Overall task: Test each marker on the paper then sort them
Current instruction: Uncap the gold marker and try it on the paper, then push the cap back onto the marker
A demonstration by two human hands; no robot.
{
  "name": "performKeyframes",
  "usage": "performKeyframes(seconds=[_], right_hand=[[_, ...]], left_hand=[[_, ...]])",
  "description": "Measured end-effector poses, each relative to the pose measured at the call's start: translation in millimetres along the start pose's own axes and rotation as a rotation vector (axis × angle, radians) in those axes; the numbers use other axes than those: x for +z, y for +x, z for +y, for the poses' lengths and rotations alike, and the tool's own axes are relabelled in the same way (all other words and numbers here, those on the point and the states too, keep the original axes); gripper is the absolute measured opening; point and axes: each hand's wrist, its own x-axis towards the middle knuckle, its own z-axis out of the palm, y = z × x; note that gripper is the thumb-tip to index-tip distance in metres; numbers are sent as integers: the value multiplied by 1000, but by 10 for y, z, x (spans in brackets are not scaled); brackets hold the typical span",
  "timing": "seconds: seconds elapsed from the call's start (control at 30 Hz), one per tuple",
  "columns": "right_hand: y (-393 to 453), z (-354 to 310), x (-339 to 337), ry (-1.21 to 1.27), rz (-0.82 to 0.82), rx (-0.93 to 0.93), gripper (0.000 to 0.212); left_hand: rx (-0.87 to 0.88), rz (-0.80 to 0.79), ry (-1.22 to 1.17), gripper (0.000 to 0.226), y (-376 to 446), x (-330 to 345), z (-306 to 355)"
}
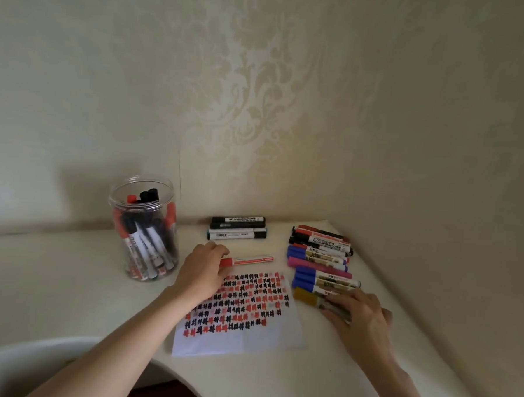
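Markers fill the clear jar at far left, standing on the pale table against the wall. Just right of it, our left hand curls its fingers round the capped end of a red marker lying above the paper, whose upper part is covered in red and black test marks. Behind sit a few black-capped markers. Further right lies a sorted row of markers. Our right hand rests with loosely bent fingers on the nearest, a gold-capped marker; we cannot tell whether it grips.
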Motion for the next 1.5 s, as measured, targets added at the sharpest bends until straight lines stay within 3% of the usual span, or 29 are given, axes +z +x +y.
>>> performKeyframes(seconds=[0.2,0.37,0.47,0.57,0.63,0.83,1.03,1.23,1.5], right_hand=[[43,-43,67,90,85,6,33],[-18,-458,-59,392,162,-94,17],[-24,-719,-174,673,-14,68,11],[-33,-987,-256,1149,-232,329,24],[-67,-1128,-263,1256,-276,382,32],[-219,-1364,-200,1208,-283,290,39],[-259,-1399,-280,1199,-250,141,45],[-240,-1327,-309,1245,-254,50,45],[-313,-1308,-213,1359,-293,147,27]], left_hand=[[-14,-61,58,33,132,161,80],[7,23,-47,21,131,88,211],[91,69,-124,16,-22,-115,390],[199,70,-253,12,-355,-233,516],[264,62,-296,15,-593,-233,535],[306,52,-328,25,-868,-198,412],[300,-73,-443,17,-901,-294,378],[331,-66,-528,15,-904,-352,445],[281,-147,-576,28,-855,-350,465]])
